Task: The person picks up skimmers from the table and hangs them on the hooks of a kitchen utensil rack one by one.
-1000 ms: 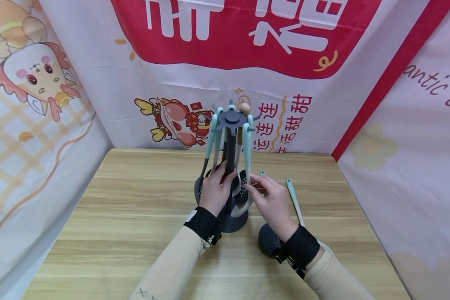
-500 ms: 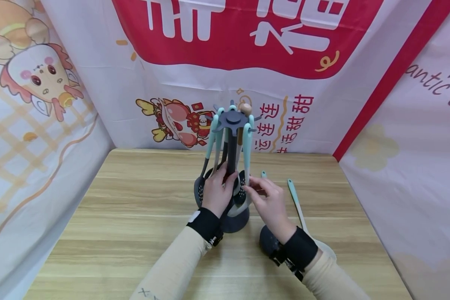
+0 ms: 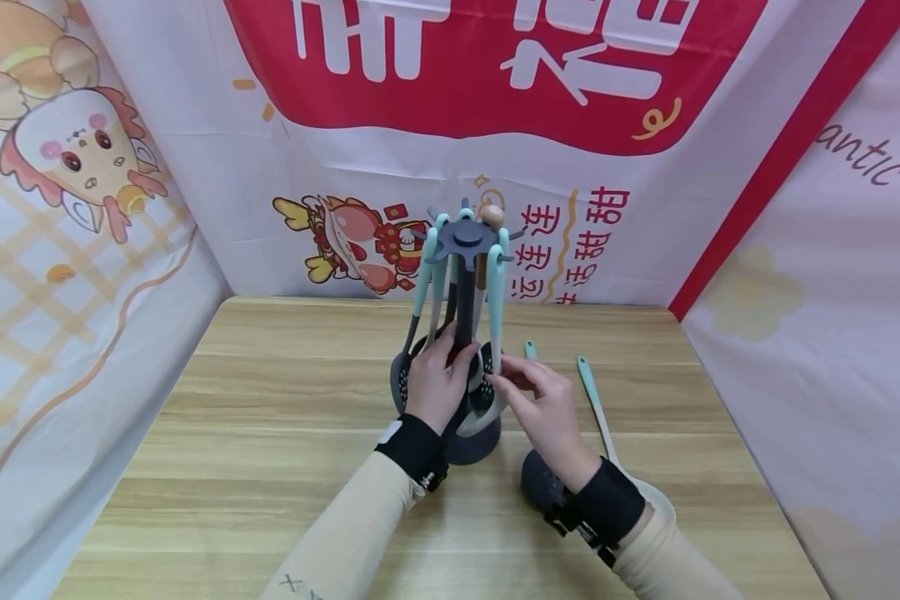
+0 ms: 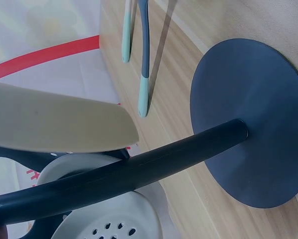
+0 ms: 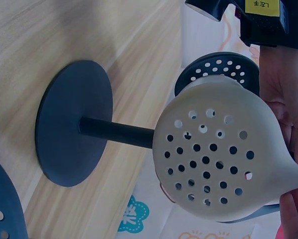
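Observation:
A dark utensil stand (image 3: 467, 239) stands upright on the table, its top ring of hooks hung with several utensils, mostly mint-handled. My left hand (image 3: 435, 385) grips the stand's pole (image 4: 179, 152) about midway up, among the hanging heads. On the stand's right side hangs a light grey skimmer (image 5: 219, 154) with a round, holed head and a mint upper handle. My right hand (image 3: 546, 410) pinches this skimmer low on its handle, just above the head. Behind it a dark perforated head (image 5: 219, 67) shows in the right wrist view.
On the table to the right lie a dark perforated skimmer (image 3: 542, 483), partly under my right wrist, and a pale utensil (image 3: 602, 417) with a mint handle. The stand's round base (image 4: 253, 124) rests on the wood table (image 3: 270, 433). Printed cloth (image 3: 195, 167) walls the back and sides.
Hardly anything differs: both hands keep their hold on the pole and the skimmer. The skimmer's head sways slightly, and the whole view shifts a little.

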The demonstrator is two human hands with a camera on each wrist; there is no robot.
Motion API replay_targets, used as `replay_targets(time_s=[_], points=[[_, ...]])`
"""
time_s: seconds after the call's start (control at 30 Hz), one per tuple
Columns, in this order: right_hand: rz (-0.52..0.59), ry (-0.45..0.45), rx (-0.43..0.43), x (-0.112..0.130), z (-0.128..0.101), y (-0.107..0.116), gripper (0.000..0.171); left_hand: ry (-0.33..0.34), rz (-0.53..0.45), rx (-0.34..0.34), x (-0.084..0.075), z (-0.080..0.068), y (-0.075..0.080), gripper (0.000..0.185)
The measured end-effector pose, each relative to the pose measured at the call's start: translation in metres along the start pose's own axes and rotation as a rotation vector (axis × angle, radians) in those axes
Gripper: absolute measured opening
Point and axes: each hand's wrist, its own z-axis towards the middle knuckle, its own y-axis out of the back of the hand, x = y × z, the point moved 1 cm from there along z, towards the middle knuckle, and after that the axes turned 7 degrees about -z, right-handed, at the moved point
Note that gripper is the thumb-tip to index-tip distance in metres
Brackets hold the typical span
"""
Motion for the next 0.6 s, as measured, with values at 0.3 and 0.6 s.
replay_targets(time_s=[0.3,0.6], points=[[0.031,-0.007,-0.006,-0.009,0.0,0.009,0.018,-0.011,-0.001,-0.018,0.002,-0.001,0.0,0.03],[-0.076,-0.221,-0.031,-0.036,0.0,0.026,0.017,-0.033,0.003,-0.019,0.002,0.0,0.0,0.031]])
